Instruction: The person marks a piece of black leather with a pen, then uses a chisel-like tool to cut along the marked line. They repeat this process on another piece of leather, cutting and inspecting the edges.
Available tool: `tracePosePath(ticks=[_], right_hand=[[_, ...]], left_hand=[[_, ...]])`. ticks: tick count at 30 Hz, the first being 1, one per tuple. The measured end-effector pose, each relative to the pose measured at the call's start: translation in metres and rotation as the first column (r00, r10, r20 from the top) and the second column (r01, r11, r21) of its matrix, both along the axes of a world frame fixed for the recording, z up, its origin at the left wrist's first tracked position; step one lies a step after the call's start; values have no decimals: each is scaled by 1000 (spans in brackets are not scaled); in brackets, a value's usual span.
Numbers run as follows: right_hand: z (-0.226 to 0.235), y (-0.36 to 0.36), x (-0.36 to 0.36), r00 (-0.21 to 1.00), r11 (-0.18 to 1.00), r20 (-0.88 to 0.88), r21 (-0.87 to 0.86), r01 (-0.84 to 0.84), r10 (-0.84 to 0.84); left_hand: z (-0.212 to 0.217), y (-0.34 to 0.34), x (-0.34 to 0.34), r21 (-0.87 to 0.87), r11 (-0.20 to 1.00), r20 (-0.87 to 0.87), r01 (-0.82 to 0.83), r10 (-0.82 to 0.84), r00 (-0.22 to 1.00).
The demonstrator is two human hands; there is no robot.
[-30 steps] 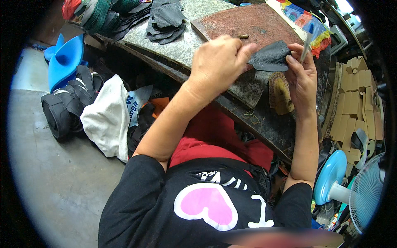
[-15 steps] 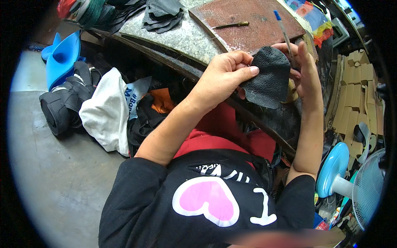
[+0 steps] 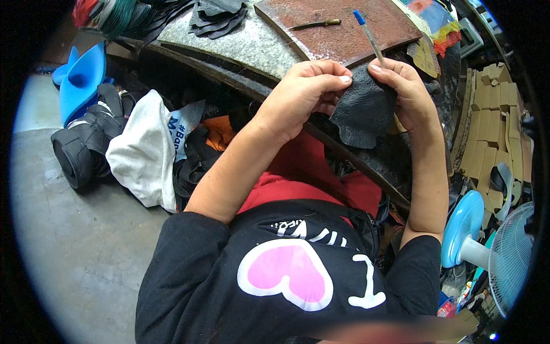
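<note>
A piece of black pebbled leather (image 3: 365, 112) with a rounded outline hangs between my two hands, just off the near edge of the bench. My left hand (image 3: 303, 92) pinches its upper left edge between thumb and fingers. At the upper right edge, my right hand (image 3: 409, 92) grips the same piece, its thumb on top. A pen (image 3: 368, 35) with a blue end sticks up from behind the right thumb, held in that hand too. The right fingers are partly hidden behind the leather.
On the bench, a knife (image 3: 315, 24) lies on a reddish-brown board (image 3: 366, 23), beside a grey stone slab (image 3: 252, 51). Stacked black leather pieces (image 3: 215, 17) rest at the far left. A white cloth (image 3: 143, 155) is left of my legs; a fan (image 3: 513, 258) stands right.
My right hand has closed onto the leather's upper edge, its fingers previously spread. The pen has shifted left and tilts more. The leather has moved slightly left and turned.
</note>
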State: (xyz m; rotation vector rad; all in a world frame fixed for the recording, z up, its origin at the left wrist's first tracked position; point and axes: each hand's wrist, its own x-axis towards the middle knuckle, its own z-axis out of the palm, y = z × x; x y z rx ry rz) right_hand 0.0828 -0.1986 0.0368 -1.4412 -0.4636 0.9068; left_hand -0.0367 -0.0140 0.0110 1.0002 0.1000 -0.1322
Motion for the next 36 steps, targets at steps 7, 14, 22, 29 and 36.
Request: tracePosePath(ticks=[7, 14, 22, 29, 36], right_hand=[[6, -3, -2, 1000, 1000, 1, 29, 8, -8], [2, -4, 1, 998, 998, 39, 19, -60, 59], [-3, -3, 2, 1000, 1000, -28, -1, 0, 0], [-5, -1, 5, 999, 998, -19, 45, -34, 35], [-2, -4, 7, 999, 999, 32, 41, 11, -12]], left_hand=[[4, 0, 0, -41, 999, 31, -9, 10, 999], [2, 0, -2, 3, 999, 27, 35, -35, 999], [-4, 2, -2, 14, 993, 108, 120, -120, 987], [-4, 2, -2, 49, 995, 126, 91, -96, 987], [-2, -3, -6, 125, 990, 82, 65, -75, 994]])
